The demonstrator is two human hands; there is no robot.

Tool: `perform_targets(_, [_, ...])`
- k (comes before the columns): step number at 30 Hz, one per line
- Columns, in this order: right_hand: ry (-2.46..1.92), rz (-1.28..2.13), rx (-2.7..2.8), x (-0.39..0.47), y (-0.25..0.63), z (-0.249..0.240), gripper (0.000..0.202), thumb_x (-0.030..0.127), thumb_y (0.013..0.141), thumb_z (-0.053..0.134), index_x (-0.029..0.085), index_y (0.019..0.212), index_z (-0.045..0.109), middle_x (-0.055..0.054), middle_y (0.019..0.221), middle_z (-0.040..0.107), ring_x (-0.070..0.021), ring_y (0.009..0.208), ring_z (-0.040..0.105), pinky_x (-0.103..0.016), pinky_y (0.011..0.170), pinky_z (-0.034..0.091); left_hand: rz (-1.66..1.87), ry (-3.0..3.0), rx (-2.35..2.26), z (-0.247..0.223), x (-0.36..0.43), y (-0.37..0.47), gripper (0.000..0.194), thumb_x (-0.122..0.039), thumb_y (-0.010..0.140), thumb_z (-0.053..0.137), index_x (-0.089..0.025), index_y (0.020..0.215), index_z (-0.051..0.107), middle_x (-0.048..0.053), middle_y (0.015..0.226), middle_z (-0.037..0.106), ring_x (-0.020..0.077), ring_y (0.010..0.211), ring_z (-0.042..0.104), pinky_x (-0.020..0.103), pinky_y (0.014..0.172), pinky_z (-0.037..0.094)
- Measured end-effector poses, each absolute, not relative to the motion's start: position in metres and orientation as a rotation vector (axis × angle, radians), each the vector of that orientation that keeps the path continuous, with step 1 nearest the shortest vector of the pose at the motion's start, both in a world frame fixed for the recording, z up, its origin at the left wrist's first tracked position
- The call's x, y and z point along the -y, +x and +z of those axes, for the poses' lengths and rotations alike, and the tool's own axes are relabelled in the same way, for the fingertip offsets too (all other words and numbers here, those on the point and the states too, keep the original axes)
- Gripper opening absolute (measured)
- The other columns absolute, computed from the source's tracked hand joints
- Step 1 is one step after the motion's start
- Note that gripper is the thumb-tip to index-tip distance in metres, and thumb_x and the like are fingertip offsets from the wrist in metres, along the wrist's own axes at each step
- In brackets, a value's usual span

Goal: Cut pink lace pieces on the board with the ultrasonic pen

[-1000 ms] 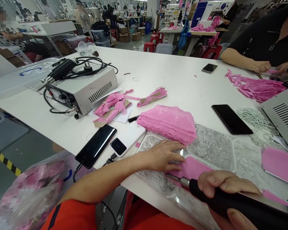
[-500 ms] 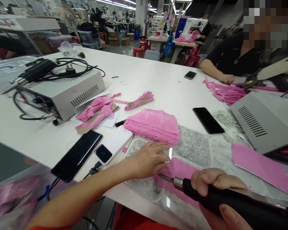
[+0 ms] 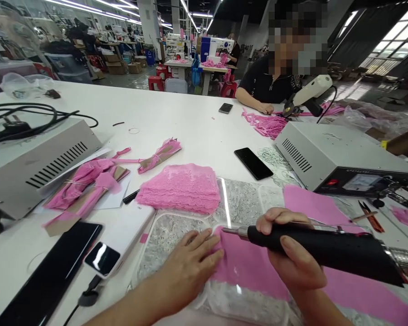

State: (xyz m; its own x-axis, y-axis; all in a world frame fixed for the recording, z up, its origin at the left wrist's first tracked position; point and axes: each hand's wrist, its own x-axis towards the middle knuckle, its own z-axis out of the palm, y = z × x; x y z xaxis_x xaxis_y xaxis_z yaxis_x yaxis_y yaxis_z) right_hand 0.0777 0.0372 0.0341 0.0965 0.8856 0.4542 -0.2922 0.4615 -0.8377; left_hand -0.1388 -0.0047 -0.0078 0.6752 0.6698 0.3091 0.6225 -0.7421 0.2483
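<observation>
My left hand [image 3: 193,262] lies flat with its fingers apart, its fingertips on the left edge of a pink fabric piece [image 3: 248,262]. My right hand [image 3: 292,253] is wrapped round a black handheld tool [image 3: 313,244]. The tool's thin metal tip points left and is over the fabric's upper left corner, close to my left fingers; whether it touches is unclear. Under the fabric is a grey marbled mat [image 3: 177,231]. Just beyond my left hand sits a stack of pink lace pieces [image 3: 180,188]. More pink fabric [image 3: 313,203] lies to the right.
Grey metal boxes stand at left [image 3: 47,163] and right [image 3: 343,154]. Phones [image 3: 51,271] [image 3: 253,163], a white power bank [image 3: 129,231], tied pink bundles [image 3: 159,154] and orange snips [image 3: 372,217] lie on the white table [image 3: 190,122]. A person in black [image 3: 268,86] sits across it.
The view has swung right, showing more of the right-hand box. My left hand now lies at the fabric's left edge, and the tool tip is nearer its upper left corner.
</observation>
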Motion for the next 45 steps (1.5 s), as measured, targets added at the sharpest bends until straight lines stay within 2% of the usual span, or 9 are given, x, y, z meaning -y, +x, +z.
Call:
perform_targets(5, [-0.653, 0.965, 1.142, -0.037, 0.080, 0.035, 0.013, 0.025, 0.080, 0.060, 0.023, 0.093, 0.064, -0.003, 0.089, 0.057, -0.0149, 0.067, 0.056, -0.033, 0.059, 0.052, 0.484, 2.765, -1.047, 0.002, 0.001, -0.139, 0.032, -0.023, 0.099, 0.048, -0.019, 0.129, 0.057, 0.010, 0.141, 0.054, 0.0302, 0.131, 0.050, 0.049, 0.099, 0.048])
perform_targets(9, [-0.661, 0.920, 1.129, -0.040, 0.093, 0.036, 0.014, 0.022, 0.079, 0.060, 0.022, 0.093, 0.065, -0.004, 0.090, 0.058, -0.0151, 0.067, 0.056, -0.034, 0.059, 0.051, 0.456, 2.781, -1.022, 0.004, 0.001, -0.140, 0.033, -0.025, 0.098, 0.050, -0.019, 0.130, 0.057, 0.010, 0.141, 0.055, 0.0314, 0.132, 0.049, 0.053, 0.100, 0.048])
perform_targets(17, [-0.729, 0.709, 1.104, -0.035, 0.140, 0.042, 0.017, 0.022, 0.075, 0.058, 0.020, 0.090, 0.066, -0.005, 0.087, 0.058, -0.0146, 0.063, 0.054, -0.034, 0.059, 0.048, 0.587, 3.002, -0.883, -0.004, -0.004, -0.143, 0.040, -0.021, 0.096, 0.052, -0.020, 0.136, 0.054, 0.010, 0.145, 0.050, 0.0278, 0.141, 0.038, 0.050, 0.113, 0.037])
perform_targets(22, [-0.757, 0.660, 1.061, -0.023, 0.163, 0.038, 0.018, 0.021, 0.075, 0.056, 0.018, 0.090, 0.066, -0.005, 0.087, 0.058, -0.0141, 0.063, 0.054, -0.033, 0.059, 0.047, 0.579, 3.062, -0.778, -0.004, -0.006, -0.136, 0.039, -0.022, 0.097, 0.051, -0.021, 0.136, 0.054, 0.009, 0.146, 0.050, 0.0253, 0.141, 0.038, 0.048, 0.116, 0.031])
perform_targets(28, [-0.780, 0.690, 1.053, -0.018, 0.168, 0.030, 0.017, 0.021, 0.076, 0.056, 0.020, 0.091, 0.065, -0.004, 0.088, 0.058, -0.0145, 0.065, 0.055, -0.033, 0.061, 0.048, 0.554, 3.122, -0.782, -0.009, -0.008, -0.132, 0.040, -0.022, 0.100, 0.041, -0.023, 0.139, 0.052, 0.006, 0.150, 0.044, 0.0236, 0.144, 0.033, 0.052, 0.119, 0.016])
perform_targets(39, [-0.733, 0.673, 1.030, -0.020, 0.169, 0.028, 0.017, 0.021, 0.077, 0.058, 0.019, 0.093, 0.066, -0.004, 0.090, 0.059, -0.0144, 0.066, 0.057, -0.033, 0.061, 0.050, 0.366, 3.094, -0.850, -0.004, -0.003, -0.132, 0.048, -0.013, 0.095, 0.045, -0.026, 0.142, 0.048, 0.005, 0.155, 0.037, 0.0244, 0.146, 0.028, 0.054, 0.120, 0.014])
perform_targets(45, [-0.751, 0.623, 1.000, -0.024, 0.173, 0.027, 0.015, 0.019, 0.076, 0.059, 0.018, 0.089, 0.067, -0.004, 0.087, 0.060, -0.0146, 0.064, 0.058, -0.032, 0.059, 0.051, 0.534, 3.140, -0.765, -0.013, -0.009, -0.134, 0.046, -0.017, 0.096, 0.044, -0.024, 0.142, 0.048, 0.007, 0.153, 0.040, 0.0249, 0.144, 0.033, 0.052, 0.120, 0.014])
